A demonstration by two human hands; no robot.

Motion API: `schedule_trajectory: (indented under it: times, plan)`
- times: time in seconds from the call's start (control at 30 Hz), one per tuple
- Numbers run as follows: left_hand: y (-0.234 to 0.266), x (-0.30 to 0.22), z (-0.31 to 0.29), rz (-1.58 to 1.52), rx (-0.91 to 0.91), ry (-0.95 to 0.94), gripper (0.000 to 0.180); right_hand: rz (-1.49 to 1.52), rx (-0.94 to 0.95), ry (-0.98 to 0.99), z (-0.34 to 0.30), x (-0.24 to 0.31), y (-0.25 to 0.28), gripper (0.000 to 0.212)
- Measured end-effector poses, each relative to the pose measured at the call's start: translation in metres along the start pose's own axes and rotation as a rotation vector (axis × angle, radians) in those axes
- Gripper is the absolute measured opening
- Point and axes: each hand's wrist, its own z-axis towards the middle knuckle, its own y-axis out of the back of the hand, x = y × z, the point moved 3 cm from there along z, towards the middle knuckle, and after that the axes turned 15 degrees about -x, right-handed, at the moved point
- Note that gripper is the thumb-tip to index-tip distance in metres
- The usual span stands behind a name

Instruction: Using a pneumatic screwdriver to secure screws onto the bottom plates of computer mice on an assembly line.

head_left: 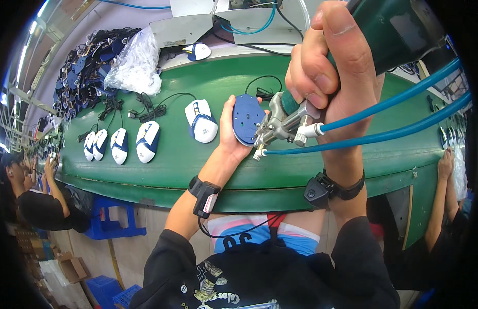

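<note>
Right now my left hand point(229, 135) holds a computer mouse point(247, 119) blue underside up over the green bench point(321, 170), fingers curled round its edge. My right hand point(336, 67) has its fingers wrapped tight on a green pneumatic screwdriver point(300, 110), whose tip touches the underside. Two blue hoses point(393, 116) trail right. Four white-and-blue mice point(146, 139) lie to the left.

This is a factory assembly line: a long green conveyor belt point(208, 85) carries a row of white-and-blue corded computer mice point(147, 141), other workers sit along its edges, and what seems to be a heap of blue mouse parts point(84, 67) lies at the far end.
</note>
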Motion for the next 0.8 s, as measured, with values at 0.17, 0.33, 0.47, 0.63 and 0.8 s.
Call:
schedule_trajectory:
  times: [0.17, 0.33, 0.47, 0.63, 0.8]
  plan:
    - [-0.001, 0.001, 0.0, -0.061, -0.008, 0.051, 0.047, -0.176, 0.112, 0.095, 0.006, -0.008, 0.006, 0.031]
    - [-0.004, 0.003, -0.001, -0.055, 0.02, 0.045, 0.049, -0.1, 0.07, -0.088, 0.005, -0.01, 0.004, 0.028]
    - [-0.011, 0.002, -0.005, -0.048, 0.057, 0.014, 0.052, -0.154, 0.218, -0.018, 0.016, -0.02, 0.017, 0.028]
    - [-0.022, -0.007, -0.021, -0.037, 0.091, 0.057, 0.055, -0.151, 0.283, 0.172, -0.004, -0.016, 0.001, 0.026]
    - [-0.02, 0.0, 0.004, -0.063, 0.018, 0.028, 0.055, -0.02, 0.216, 0.257, 0.008, 0.027, 0.016, 0.031]
